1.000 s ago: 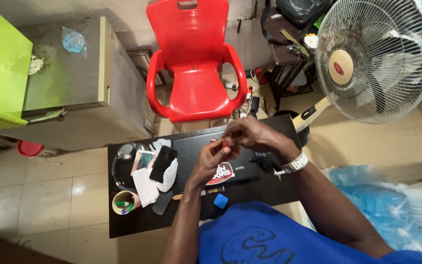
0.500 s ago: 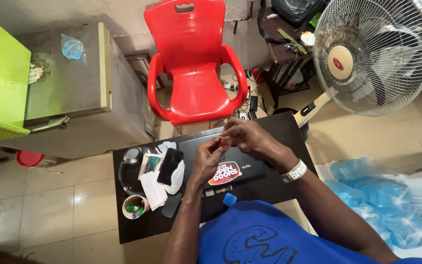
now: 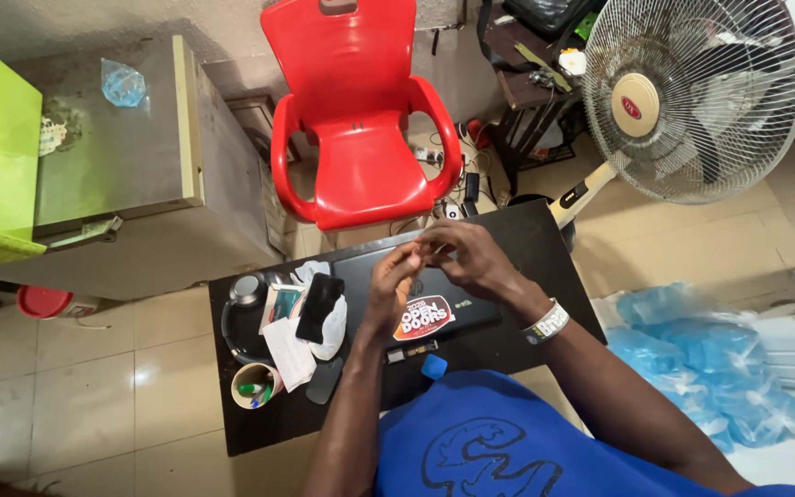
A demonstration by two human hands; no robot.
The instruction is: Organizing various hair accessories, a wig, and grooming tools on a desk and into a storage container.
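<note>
— Hovering over the black table (image 3: pixel 545 241), what is seen of the two hands?
— The left hand (image 3: pixel 394 287) and the right hand (image 3: pixel 467 255) are brought together above a closed black laptop (image 3: pixel 374 269), fingertips nearly meeting. Fingers of both are curled into a pinch; something very small seems to be pinched between them, but what it is cannot be told.
— And the laptop itself?
— It is laid flat near the middle of the table, with a red and white sticker (image 3: pixel 424 317) on its lid just under the left wrist. A pale wristband (image 3: pixel 547 323) is worn on the right wrist.
— What is set beside it?
— A black phone (image 3: pixel 318 307) is rested on white cloth to the laptop's left, headphones (image 3: pixel 236 308) further left, a paper cup (image 3: pixel 253 384) of pens near the front corner. A small blue piece (image 3: pixel 433 366) is placed at the table's near edge. A red plastic chair (image 3: pixel 361 120) is stood beyond the table, a standing fan (image 3: pixel 692 97) to its right.
</note>
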